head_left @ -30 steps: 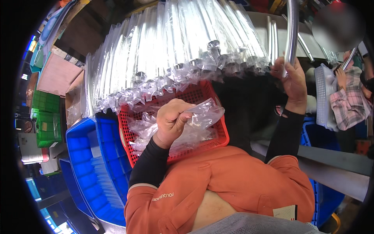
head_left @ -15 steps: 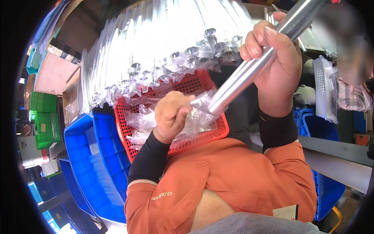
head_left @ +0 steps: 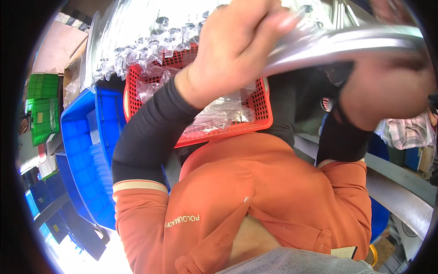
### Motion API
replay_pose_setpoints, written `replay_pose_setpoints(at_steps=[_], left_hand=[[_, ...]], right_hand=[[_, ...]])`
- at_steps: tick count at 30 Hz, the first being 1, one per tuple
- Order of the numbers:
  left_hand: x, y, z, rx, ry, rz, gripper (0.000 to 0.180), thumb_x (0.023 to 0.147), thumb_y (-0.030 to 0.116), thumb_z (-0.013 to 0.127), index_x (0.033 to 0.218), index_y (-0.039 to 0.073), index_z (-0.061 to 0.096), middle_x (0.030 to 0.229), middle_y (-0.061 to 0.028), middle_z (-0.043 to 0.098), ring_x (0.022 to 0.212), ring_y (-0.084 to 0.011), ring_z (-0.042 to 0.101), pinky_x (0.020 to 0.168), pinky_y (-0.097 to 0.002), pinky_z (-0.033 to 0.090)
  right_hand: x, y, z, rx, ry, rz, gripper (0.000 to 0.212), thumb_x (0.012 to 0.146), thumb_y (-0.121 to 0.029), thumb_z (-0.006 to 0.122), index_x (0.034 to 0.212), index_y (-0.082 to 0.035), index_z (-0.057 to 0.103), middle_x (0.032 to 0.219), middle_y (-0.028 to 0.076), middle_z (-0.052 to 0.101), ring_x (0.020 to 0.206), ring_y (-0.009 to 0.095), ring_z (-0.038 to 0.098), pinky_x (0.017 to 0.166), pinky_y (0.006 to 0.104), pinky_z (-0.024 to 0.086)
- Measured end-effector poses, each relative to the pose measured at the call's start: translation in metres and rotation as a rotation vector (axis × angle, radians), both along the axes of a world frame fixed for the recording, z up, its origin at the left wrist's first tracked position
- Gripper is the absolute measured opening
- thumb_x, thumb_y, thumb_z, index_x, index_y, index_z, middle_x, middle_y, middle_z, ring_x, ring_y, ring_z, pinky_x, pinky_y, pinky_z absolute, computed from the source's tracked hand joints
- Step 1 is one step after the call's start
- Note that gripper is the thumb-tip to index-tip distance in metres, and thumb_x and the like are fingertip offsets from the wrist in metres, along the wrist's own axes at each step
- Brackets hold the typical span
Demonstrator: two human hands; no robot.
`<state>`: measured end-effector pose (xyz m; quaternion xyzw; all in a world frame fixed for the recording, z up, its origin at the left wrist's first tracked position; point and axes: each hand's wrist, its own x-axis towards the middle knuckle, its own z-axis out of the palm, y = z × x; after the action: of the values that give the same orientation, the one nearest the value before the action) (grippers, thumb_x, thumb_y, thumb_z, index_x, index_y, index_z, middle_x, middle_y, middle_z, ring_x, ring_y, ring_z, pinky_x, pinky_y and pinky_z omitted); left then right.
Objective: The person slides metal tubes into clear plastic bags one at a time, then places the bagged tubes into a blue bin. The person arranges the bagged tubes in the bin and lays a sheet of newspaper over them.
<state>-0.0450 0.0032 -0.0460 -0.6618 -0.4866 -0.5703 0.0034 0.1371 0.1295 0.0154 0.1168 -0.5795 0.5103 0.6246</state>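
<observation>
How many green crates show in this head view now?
2: an upper green crate and a lower green crate, both near the picture's left edge; others may be hidden behind them.

"Where does this view look from?"
"It's head-worn, the left of a side-by-side fisheye pair, facing down past the orange shirt point(head_left: 278, 182)."
"How near?"
"Close: the left hand point(head_left: 237, 50) and right hand point(head_left: 390, 89) loom large up top, while straight lines bend toward the margins."
</observation>
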Motion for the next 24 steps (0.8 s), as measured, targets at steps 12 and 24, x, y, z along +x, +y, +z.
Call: replay_pose_setpoints(at_steps=[12, 24], left_hand=[[-0.033, 0.032, -0.001, 0.058, 0.07, 0.257, 0.02, 0.078, 0.001, 0.064, 0.098, 0.007, 0.062, 0.096, -0.0097, 0.061, 0.082, -0.0255, 0.059, 0.074, -0.0333, 0.049], [-0.053, 0.024, -0.137, -0.642, 0.46, 0.008, 0.019, 0.08, 0.01, 0.061, 0.098, 0.004, 0.067, 0.092, -0.0125, 0.067, 0.093, -0.0299, 0.062, 0.086, -0.0416, 0.046]], right_hand=[[-0.025, -0.009, -0.076, -0.019, -0.703, -0.407, 0.079, 0.079, -0.011, 0.071, 0.142, 0.003, 0.025, 0.125, 0.023, 0.052, 0.113, 0.028, 0.055, 0.096, 0.0365, 0.044], [-0.127, 0.14, -0.036, 0.118, -1.514, -0.388, 0.045, 0.086, -0.02, 0.054, 0.122, 0.006, 0.047, 0.094, 0.021, 0.066, 0.071, 0.026, 0.065, 0.061, 0.0337, 0.052]])
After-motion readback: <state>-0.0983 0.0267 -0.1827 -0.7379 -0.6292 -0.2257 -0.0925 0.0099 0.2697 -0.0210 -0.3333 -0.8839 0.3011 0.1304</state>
